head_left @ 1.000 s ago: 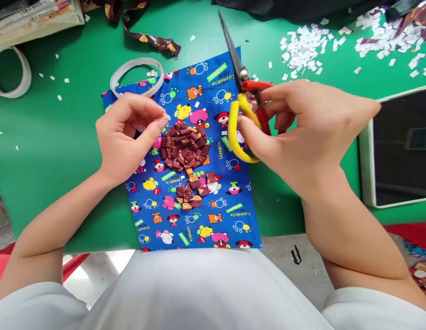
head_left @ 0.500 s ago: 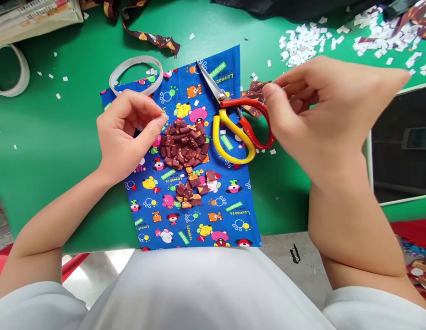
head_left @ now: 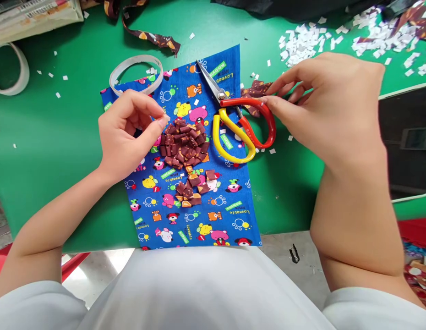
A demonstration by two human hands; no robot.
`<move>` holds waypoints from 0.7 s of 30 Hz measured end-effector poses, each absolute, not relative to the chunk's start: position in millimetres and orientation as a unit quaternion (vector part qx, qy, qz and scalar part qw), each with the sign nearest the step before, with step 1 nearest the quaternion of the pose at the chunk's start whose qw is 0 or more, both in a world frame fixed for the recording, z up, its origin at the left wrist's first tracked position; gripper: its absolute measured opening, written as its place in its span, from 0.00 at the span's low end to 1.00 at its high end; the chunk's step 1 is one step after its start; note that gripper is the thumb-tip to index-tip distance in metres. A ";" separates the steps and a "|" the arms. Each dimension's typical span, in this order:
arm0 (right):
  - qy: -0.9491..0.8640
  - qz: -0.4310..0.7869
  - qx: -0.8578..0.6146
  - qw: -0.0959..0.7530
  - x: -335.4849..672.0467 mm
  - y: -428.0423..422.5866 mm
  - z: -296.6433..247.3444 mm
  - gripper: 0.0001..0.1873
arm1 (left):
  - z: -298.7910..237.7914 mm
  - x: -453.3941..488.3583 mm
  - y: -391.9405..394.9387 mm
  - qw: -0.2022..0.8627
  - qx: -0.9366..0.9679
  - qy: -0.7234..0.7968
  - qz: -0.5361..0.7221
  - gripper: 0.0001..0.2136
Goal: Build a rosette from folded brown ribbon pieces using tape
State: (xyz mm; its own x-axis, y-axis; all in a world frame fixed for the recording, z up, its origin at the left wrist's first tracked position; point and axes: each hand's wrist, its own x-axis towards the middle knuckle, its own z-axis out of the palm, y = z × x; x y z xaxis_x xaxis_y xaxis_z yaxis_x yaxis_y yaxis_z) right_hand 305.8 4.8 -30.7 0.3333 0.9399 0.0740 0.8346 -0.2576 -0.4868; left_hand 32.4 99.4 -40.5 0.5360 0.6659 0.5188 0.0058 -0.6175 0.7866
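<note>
My left hand (head_left: 125, 133) is closed in a pinch left of a heap of small brown fabric pieces (head_left: 183, 144), with a tiny white piece (head_left: 166, 118) at its fingertips. The heap and a smaller group of brown pieces (head_left: 192, 188) lie on a blue cartoon-print cloth (head_left: 199, 224). Scissors (head_left: 221, 95) with one red and one yellow handle rest on the cloth's right side, blades pointing away. My right hand (head_left: 316, 105) is beside the red handle, thumb and forefinger slightly apart at some brown scraps (head_left: 256, 89), partly hidden by the scissors.
A white ring (head_left: 136, 59) lies over the cloth's far left corner; another ring (head_left: 20, 73) is at the left. White chips (head_left: 302, 46) are heaped far right on the green table (head_left: 79, 137). A tablet-like device (head_left: 410, 142) sits right, and a brown strip (head_left: 154, 39) at the back.
My right hand has lowered and turned, its fingertips coming down to the brown scraps by the scissors. My left hand keeps its pinch, almost still.
</note>
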 end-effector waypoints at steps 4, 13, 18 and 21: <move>-0.588 0.120 -0.762 0.245 309.6 3.2 -35.2 0.11 | -43.2 31.2 100.7 0.396 0.781 0.218 0.430 0.04; -0.533 0.116 -0.728 0.416 285.7 -2.3 -20.6 0.12 | -43.5 30.5 98.0 0.468 0.747 0.221 0.418 0.06; -0.575 0.211 -0.595 0.521 256.2 -19.3 -8.1 0.07 | -21.4 36.2 67.2 0.539 0.716 0.241 0.373 0.07; -0.620 0.279 -0.505 0.531 241.2 -27.8 -6.8 0.08 | -8.6 37.1 47.8 0.538 0.744 0.256 0.304 0.04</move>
State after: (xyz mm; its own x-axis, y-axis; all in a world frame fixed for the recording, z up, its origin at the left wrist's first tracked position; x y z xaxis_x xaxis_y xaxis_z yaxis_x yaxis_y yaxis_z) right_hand 241.2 -27.8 -6.8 0.0755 0.9234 0.3762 0.3297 0.3330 -0.8834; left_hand 37.1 47.8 -8.6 0.6843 0.7074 0.1770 0.0540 -0.2912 0.9551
